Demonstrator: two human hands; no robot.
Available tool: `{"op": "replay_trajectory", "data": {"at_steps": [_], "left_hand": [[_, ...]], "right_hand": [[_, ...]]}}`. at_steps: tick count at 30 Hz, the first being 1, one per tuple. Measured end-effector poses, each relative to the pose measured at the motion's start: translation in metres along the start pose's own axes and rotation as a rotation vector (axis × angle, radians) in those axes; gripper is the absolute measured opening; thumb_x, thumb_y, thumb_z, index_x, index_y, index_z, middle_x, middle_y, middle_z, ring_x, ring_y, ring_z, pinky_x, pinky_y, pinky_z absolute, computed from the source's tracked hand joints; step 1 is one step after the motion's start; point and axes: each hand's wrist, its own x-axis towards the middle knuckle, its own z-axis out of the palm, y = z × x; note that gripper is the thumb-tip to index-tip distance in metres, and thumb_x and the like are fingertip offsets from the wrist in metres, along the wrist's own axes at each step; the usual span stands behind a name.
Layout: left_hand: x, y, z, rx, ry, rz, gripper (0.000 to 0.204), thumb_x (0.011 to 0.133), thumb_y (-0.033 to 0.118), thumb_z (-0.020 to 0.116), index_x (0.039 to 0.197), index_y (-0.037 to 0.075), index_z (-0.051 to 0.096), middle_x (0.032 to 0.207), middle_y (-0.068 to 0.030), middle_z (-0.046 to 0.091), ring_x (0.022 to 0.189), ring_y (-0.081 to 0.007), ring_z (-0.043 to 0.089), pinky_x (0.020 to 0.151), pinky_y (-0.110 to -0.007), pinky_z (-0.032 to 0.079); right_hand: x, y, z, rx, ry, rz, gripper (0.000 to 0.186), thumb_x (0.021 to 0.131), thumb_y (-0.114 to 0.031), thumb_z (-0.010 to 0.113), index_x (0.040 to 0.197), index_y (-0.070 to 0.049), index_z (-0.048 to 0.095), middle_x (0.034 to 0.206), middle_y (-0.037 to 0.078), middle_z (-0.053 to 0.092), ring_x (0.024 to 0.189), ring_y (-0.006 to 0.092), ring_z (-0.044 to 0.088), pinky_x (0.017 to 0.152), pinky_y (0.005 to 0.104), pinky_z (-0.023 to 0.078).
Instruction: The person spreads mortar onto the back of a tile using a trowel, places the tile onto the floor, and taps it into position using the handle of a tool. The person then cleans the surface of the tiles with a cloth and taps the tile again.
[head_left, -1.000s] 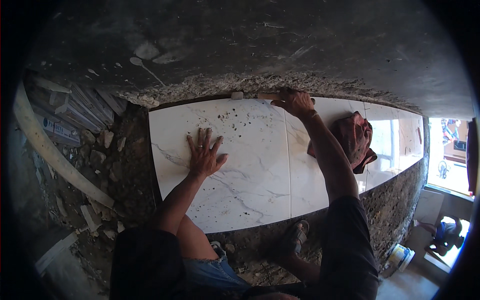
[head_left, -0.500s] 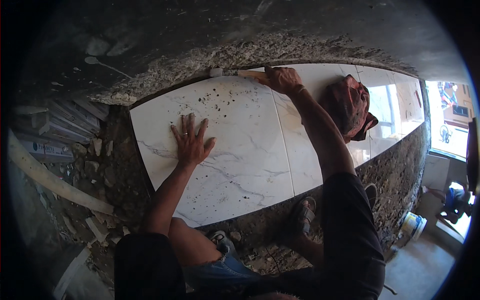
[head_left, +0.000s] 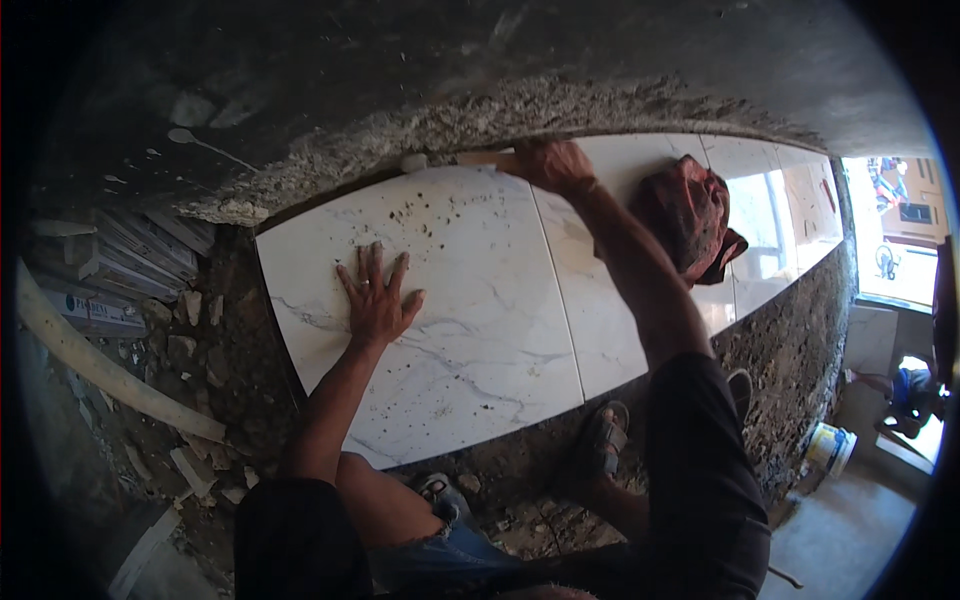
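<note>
My left hand [head_left: 376, 300] lies on a white marble-veined tile [head_left: 460, 290] sprinkled with grit, its fingers spread. My right hand [head_left: 550, 163], somewhat blurred, is wrapped round the wooden handle of a mallet [head_left: 478, 159] along the tile's far edge. The mallet's pale grey head [head_left: 414, 163] is at that edge, beside the rough concrete base of the dark wall. A crumpled dark red cloth [head_left: 680, 215] rests on the tiles to the right of my right forearm.
Stacked boxes [head_left: 100, 305], a long pale curved plank or pipe [head_left: 110, 365] and rubble [head_left: 190, 345] lie at left. My sandalled feet are on rough ground below the tiles. A bucket [head_left: 828, 448], a bright opening [head_left: 895, 225] and another person [head_left: 905, 395] are at right.
My right hand has moved a little left with the mallet over the last second. My left hand stays spread on the tile. The whole view has shifted slightly.
</note>
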Motion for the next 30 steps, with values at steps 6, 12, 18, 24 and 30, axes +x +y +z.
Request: {"op": "replay_trajectory", "data": {"at_steps": [6, 12, 18, 24, 30], "left_hand": [[0.017, -0.006, 0.004, 0.05, 0.062, 0.015, 0.067, 0.087, 0.053, 0.055, 0.144, 0.022, 0.036, 0.15, -0.0216, 0.024, 0.141, -0.0424, 0.02, 0.105, -0.072, 0.013], [0.02, 0.002, 0.011, 0.052, 0.137, 0.077, 0.067, 0.09, 0.056, 0.05, 0.146, 0.023, 0.033, 0.15, -0.02, 0.027, 0.14, -0.0421, 0.022, 0.102, -0.074, 0.016], [0.021, 0.021, 0.007, 0.223, -0.411, -0.079, 0.069, 0.091, 0.061, 0.043, 0.148, 0.026, 0.027, 0.151, -0.0196, 0.023, 0.141, -0.0421, 0.019, 0.105, -0.073, 0.008], [0.017, 0.004, 0.026, 0.058, 0.094, 0.06, 0.07, 0.091, 0.063, 0.042, 0.149, 0.027, 0.025, 0.155, -0.0163, 0.015, 0.143, -0.0404, 0.012, 0.103, -0.075, 0.007], [0.022, -0.002, 0.006, 0.155, -0.178, -0.044, 0.076, 0.09, 0.067, 0.037, 0.152, 0.029, 0.016, 0.158, -0.0147, 0.006, 0.145, -0.0404, 0.002, 0.102, -0.076, 0.003]], "right_hand": [[0.005, -0.029, -0.062, 0.077, 0.182, -0.151, 0.046, 0.083, -0.055, 0.063, 0.092, -0.01, 0.063, 0.075, 0.01, 0.064, 0.064, 0.0298, 0.064, 0.052, 0.0407, 0.048], [-0.12, -0.099, -0.118, 0.586, 0.13, 0.27, 0.045, 0.081, -0.041, 0.072, 0.106, -0.005, 0.06, 0.08, 0.015, 0.066, 0.067, 0.031, 0.067, 0.062, 0.0387, 0.054], [-0.15, -0.151, -0.204, 1.072, -0.065, 0.407, 0.029, 0.075, -0.019, 0.064, 0.097, -0.001, 0.058, 0.07, 0.017, 0.061, 0.062, 0.0324, 0.061, 0.059, 0.0416, 0.047], [-0.217, -0.167, -0.33, 0.983, 0.233, 0.73, 0.037, 0.08, -0.007, 0.066, 0.113, -0.003, 0.05, 0.089, 0.005, 0.06, 0.077, 0.0138, 0.058, 0.069, 0.0281, 0.05], [-0.282, -0.236, -0.454, 1.168, 0.773, 1.061, 0.049, 0.084, -0.018, 0.059, 0.124, 0.002, 0.039, 0.1, 0.012, 0.054, 0.078, 0.0196, 0.057, 0.067, 0.0321, 0.051]]}}
